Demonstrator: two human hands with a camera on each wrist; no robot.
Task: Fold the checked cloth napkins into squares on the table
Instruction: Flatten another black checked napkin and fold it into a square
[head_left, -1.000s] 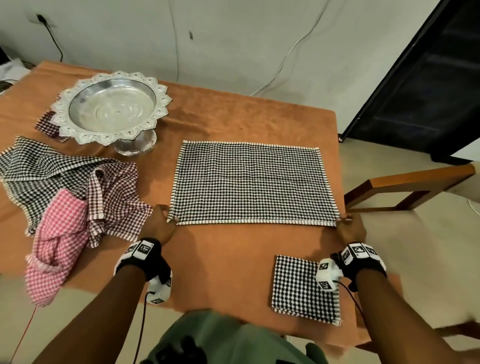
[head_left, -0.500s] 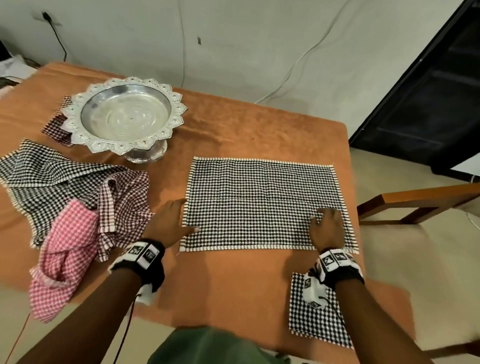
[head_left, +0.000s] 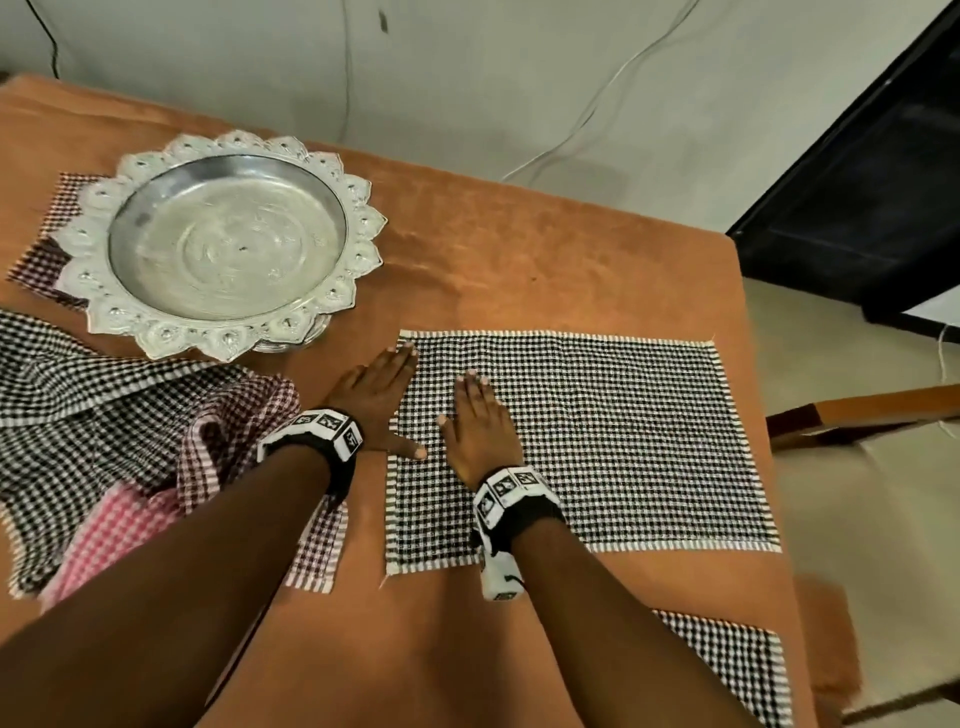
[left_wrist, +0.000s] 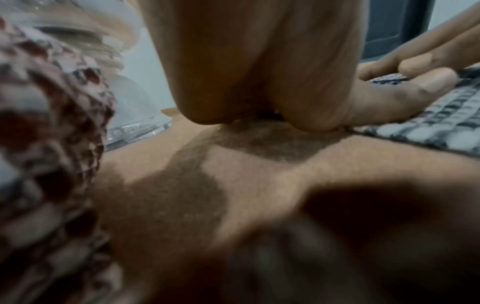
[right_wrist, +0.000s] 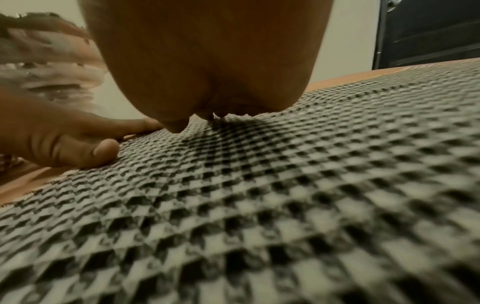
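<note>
napkin: black-and-white checked napkin (head_left: 597, 441) with a striped white edge, spread flat as a wide rectangle on the orange table (head_left: 519, 260), lying just right of the silver tray (head_left: 218, 244) and a bit nearer me.
my left hand: my left hand (head_left: 376, 400) lies flat with fingers straight, holding nothing. It sits on the napkin's left edge, thumb tip on the cloth and the palm mostly on the table beside it.
my right hand: my right hand (head_left: 480, 426) is flat too, fingers straight and together, pressing down on the napkin's left part, just beside my left hand. Nothing gripped.
done one: a folded napkin (head_left: 727, 670), same check, sits near the table's front edge, on the far side of the spread napkin from the tray.
pile: a loose pile of napkins (head_left: 104, 441) in black, maroon and pink checks, just in front of the tray.
</note>
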